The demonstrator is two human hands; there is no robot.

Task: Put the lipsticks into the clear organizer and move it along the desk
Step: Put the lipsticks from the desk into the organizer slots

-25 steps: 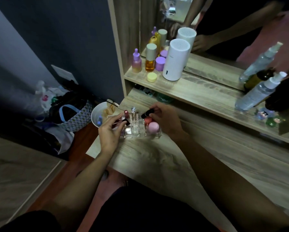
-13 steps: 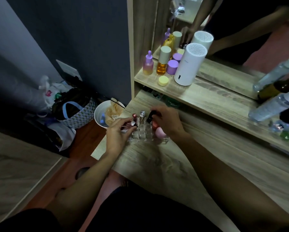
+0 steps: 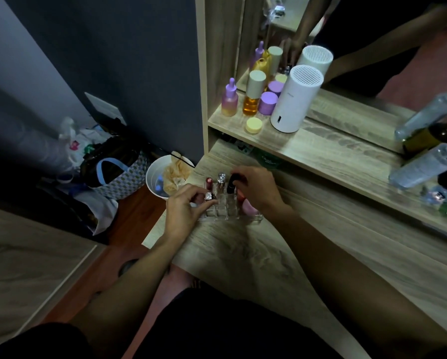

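The clear organizer [image 3: 230,212] stands near the left end of the wooden desk [image 3: 308,244]. A red lipstick [image 3: 208,183] and a silver one [image 3: 220,180] stand upright in its back slots. My left hand [image 3: 184,211] pinches a silver-capped lipstick [image 3: 208,196] at a front-left slot. Over the back right slot, my right hand [image 3: 256,189] grips a black lipstick [image 3: 231,183]. A pink sponge [image 3: 249,209] lies in the organizer's right side, partly under my right hand.
A shelf [image 3: 321,149] behind the desk carries a white cylinder device [image 3: 296,99], purple and amber bottles [image 3: 253,95] and a yellow jar [image 3: 253,125]. Spray bottles [image 3: 424,164] lie at the right. On the floor left stand a white bin [image 3: 162,177] and bags [image 3: 108,167].
Both hands have stayed at the organizer. The left hand's lipstick has sunk lower toward the front-left slot, and the black lipstick has come more upright. The camera has shifted slightly.
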